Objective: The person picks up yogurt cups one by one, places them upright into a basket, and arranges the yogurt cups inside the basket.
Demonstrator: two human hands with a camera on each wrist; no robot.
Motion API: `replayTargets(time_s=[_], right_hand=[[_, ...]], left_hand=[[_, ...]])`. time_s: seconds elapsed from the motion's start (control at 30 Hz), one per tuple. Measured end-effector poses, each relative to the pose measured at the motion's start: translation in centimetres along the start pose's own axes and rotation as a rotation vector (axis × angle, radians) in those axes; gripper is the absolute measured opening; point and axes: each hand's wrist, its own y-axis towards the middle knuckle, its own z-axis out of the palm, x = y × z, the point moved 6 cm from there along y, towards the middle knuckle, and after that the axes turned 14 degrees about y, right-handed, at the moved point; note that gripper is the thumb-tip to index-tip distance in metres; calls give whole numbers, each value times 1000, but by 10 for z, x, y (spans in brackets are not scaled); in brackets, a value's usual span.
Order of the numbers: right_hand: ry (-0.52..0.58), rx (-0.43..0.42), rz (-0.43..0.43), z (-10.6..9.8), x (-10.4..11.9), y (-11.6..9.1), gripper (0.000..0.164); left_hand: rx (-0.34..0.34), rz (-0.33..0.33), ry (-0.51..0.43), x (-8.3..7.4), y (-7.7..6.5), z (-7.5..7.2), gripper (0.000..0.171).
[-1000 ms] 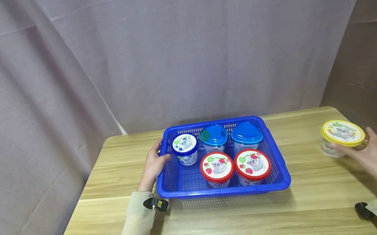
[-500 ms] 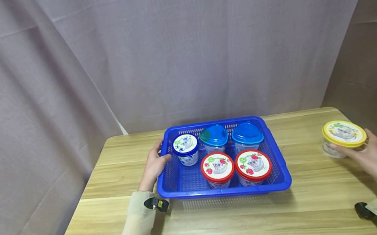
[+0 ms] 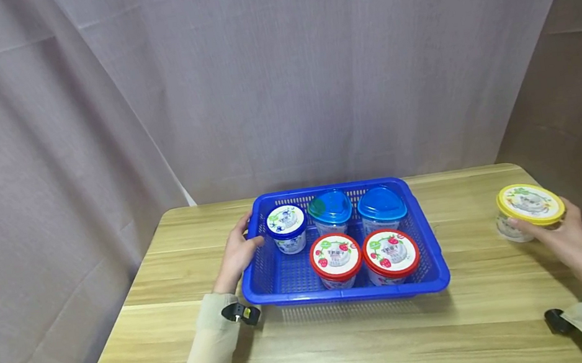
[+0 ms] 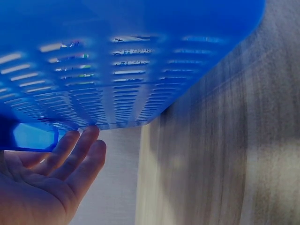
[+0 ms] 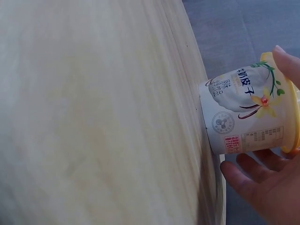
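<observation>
My left hand (image 3: 238, 254) grips the left rim of a blue plastic basket (image 3: 342, 297), thumb over the rim and fingers along the outside. In the left wrist view its fingers (image 4: 84, 150) lie by the slotted side wall. At the right of the table, my right hand (image 3: 571, 235) holds a yogurt tub (image 3: 530, 205) with a yellow lid, thumb on the near side and fingers round the back. The right wrist view shows the white tub (image 5: 246, 110) upright, its base right at the tabletop.
Inside the basket stand a blue-lidded tub (image 3: 286, 220), two red-lidded tubs (image 3: 335, 257) and two clear containers with blue lids (image 3: 381, 204). The wooden table (image 3: 317, 359) has a grey curtain (image 3: 309, 78) behind it and a brown one at the right.
</observation>
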Motion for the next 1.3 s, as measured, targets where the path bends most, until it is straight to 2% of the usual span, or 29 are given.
replayTargets(time_s=[0.5, 0.67, 0.8, 0.9, 1.3], right_hand=[[12, 13, 29, 1, 2, 0, 112], [2, 17, 41, 1, 4, -2, 114], [8, 10, 31, 0, 7, -3, 113], [9, 8, 24, -1, 10, -2, 113], [1, 37, -13, -1, 29, 0, 112]], left_hand=[[19, 19, -28, 0, 1, -1, 80], [34, 6, 5, -14, -8, -5, 79], [16, 14, 8, -10, -6, -4, 79], [2, 12, -4, 1, 1, -1, 80], [-10, 13, -13, 1, 0, 0, 79]])
